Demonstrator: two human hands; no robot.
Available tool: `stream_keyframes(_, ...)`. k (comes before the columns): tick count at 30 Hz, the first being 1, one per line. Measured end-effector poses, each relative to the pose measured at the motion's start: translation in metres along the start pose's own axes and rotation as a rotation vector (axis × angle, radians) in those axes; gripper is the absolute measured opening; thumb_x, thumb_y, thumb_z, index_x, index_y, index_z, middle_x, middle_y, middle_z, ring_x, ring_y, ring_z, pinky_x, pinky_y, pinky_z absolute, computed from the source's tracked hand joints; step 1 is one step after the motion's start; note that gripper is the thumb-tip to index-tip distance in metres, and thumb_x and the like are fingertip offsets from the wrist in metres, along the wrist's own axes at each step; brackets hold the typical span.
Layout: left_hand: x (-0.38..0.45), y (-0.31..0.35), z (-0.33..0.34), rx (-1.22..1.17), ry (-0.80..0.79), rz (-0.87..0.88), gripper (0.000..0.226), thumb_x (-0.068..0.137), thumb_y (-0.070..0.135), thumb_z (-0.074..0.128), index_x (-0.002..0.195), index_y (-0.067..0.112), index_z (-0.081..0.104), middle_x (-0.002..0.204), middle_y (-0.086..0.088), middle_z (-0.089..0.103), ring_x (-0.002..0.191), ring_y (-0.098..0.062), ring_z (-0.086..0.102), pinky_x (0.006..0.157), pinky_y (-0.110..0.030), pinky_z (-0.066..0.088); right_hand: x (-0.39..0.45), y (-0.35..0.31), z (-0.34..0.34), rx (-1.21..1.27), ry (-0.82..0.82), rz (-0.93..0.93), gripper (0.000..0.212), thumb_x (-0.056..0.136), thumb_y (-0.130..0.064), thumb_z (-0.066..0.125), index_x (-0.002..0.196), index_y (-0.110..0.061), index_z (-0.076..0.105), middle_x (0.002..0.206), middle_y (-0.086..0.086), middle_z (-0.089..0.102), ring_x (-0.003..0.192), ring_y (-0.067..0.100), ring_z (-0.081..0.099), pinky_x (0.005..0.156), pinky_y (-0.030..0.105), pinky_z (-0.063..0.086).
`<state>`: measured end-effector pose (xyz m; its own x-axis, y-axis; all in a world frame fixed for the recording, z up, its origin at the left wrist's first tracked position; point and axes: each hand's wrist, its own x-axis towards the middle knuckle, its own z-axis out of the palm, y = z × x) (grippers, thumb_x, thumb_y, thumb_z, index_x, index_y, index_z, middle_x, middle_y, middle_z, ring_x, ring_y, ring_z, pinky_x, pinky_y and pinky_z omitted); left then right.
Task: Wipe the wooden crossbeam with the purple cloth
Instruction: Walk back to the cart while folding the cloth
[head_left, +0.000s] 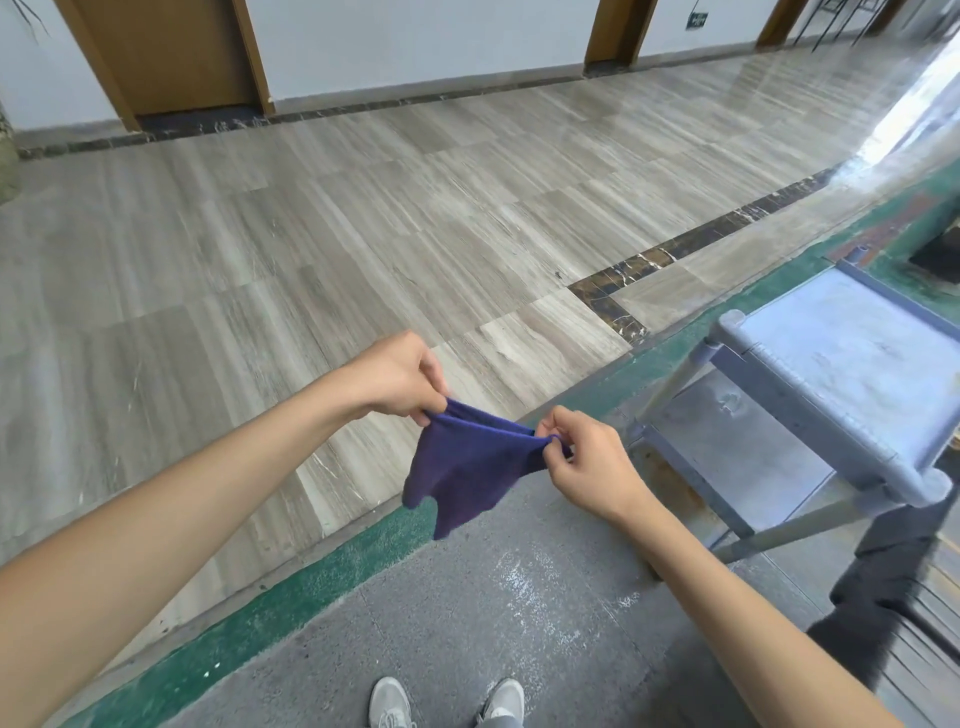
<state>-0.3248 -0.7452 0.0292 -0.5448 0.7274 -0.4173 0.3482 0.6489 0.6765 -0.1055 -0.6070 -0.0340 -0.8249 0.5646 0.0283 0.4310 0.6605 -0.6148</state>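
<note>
Purple cloth (467, 467), grey streaked floor tiles (311, 234), green carpet strip (291, 597), pale blue shelf (852, 358)

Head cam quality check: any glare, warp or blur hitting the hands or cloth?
Head view: strong fisheye, floor lines bowing near the edges; blown-out glare on the glossy floor top right; even daylight, soft shadows. Left hand, right hand and purple cloth are sharp; the dark item at the right edge is smeared.

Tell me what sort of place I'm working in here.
Probably an indoor corridor or lobby: polished stone-look floor, wooden door in a white wall, grey metal step platform on the right.
</note>
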Motion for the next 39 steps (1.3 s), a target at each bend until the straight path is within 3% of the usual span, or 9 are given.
stream_keyframes(3, 0.017, -0.002, 0.004, 0.037, -0.157, 0.031, 0.022, 0.082, 0.002, 0.06, 0.095, 0.014, 0.072, 0.087, -0.013, 0.078, 0.062, -0.017, 0.073, 0.043, -0.019, 0.037, 0.005, 0.006, -0.013, -0.123, -0.031, -0.035, 0.031, 0.085, -0.006, 0.05, 0.092, -0.036, 0.055, 0.084, -0.003, 0.063, 0.08, 0.021, 0.059, 0.075, 0.035, 0.048)
stream_keyframes(6, 0.035, 0.005, 0.015, -0.041, -0.305, 0.1, 0.029, 0.087, -0.002, 0.051, 0.095, 0.011, 0.075, 0.095, -0.015, 0.079, 0.071, -0.019, 0.076, 0.055, -0.019, 0.054, 0.008, 0.018, -0.029, -0.153, -0.011, 0.022, 0.036, 0.083, -0.004, 0.053, 0.112, -0.023, 0.067, 0.08, -0.004, 0.059, 0.079, 0.02, 0.055, 0.074, 0.033, 0.045)
stream_keyframes(12, 0.088, 0.038, 0.045, -0.112, -0.441, 0.252, 0.025, 0.086, -0.002, 0.055, 0.091, 0.005, 0.078, 0.09, -0.014, 0.079, 0.083, -0.019, 0.076, 0.079, -0.021, 0.06, 0.006, 0.061, -0.064, -0.165, 0.07, 0.215, 0.018, 0.078, -0.01, 0.064, 0.087, -0.019, 0.076, 0.079, 0.002, 0.068, 0.077, 0.021, 0.061, 0.072, 0.027, 0.044)
stream_keyframes(15, 0.127, 0.065, 0.061, 0.187, -0.398, 0.423, 0.014, 0.072, 0.018, 0.08, 0.085, 0.018, 0.078, 0.077, -0.003, 0.078, 0.068, -0.011, 0.069, 0.058, -0.019, 0.051, 0.016, 0.089, -0.077, -0.135, 0.076, 0.23, 0.006, 0.08, -0.018, 0.071, 0.083, -0.022, 0.075, 0.078, 0.0, 0.066, 0.073, 0.018, 0.06, 0.071, 0.026, 0.043)
stream_keyframes(18, 0.166, 0.099, 0.079, 0.418, -0.205, 0.579, 0.02, 0.063, 0.027, 0.085, 0.079, 0.021, 0.075, 0.068, 0.004, 0.073, 0.067, -0.013, 0.068, 0.061, -0.03, 0.051, 0.037, 0.121, -0.088, -0.116, 0.05, 0.218, 0.012, 0.084, -0.03, 0.079, 0.09, -0.02, 0.078, 0.083, 0.001, 0.068, 0.077, 0.015, 0.061, 0.076, 0.029, 0.047)
stream_keyframes(23, 0.238, 0.159, 0.089, 0.411, -0.275, 0.643, 0.006, 0.082, 0.028, 0.077, 0.079, 0.023, 0.078, 0.061, 0.006, 0.063, 0.054, -0.004, 0.048, 0.057, -0.027, 0.041, 0.092, 0.181, -0.123, -0.026, 0.104, 0.303, 0.011, 0.089, -0.025, 0.076, 0.099, -0.026, 0.08, 0.088, 0.002, 0.064, 0.084, 0.016, 0.058, 0.074, 0.026, 0.037)
stream_keyframes(29, 0.298, 0.223, 0.082, 0.302, -0.189, 0.753, 0.016, 0.092, 0.029, 0.067, 0.088, 0.019, 0.079, 0.08, -0.003, 0.072, 0.069, -0.015, 0.061, 0.068, -0.035, 0.049, 0.169, 0.212, -0.163, 0.09, 0.357, 0.617, 0.014, 0.089, -0.045, 0.068, 0.095, -0.037, 0.079, 0.074, -0.011, 0.069, 0.085, 0.02, 0.066, 0.071, 0.031, 0.048)
stream_keyframes(33, 0.335, 0.269, 0.083, 0.237, -0.064, 0.911, 0.018, 0.087, 0.029, 0.068, 0.098, 0.024, 0.082, 0.065, 0.016, 0.062, 0.062, 0.001, 0.056, 0.06, -0.013, 0.04, 0.235, 0.219, -0.187, 0.751, 0.458, 0.688, 0.019, 0.104, -0.034, 0.048, 0.101, -0.033, 0.066, 0.071, -0.006, 0.07, 0.066, 0.019, 0.064, 0.05, 0.023, 0.049)
stream_keyframes(39, 0.391, 0.33, 0.101, 0.141, -0.104, 1.053, 0.021, 0.085, 0.023, 0.073, 0.103, 0.025, 0.082, 0.058, 0.013, 0.053, 0.058, 0.0, 0.051, 0.058, -0.008, 0.031, 0.331, 0.242, -0.216, 1.307, 0.705, 0.653, 0.013, 0.103, -0.02, 0.051, 0.095, -0.016, 0.06, 0.083, 0.0, 0.069, 0.071, 0.018, 0.069, 0.064, 0.026, 0.058)
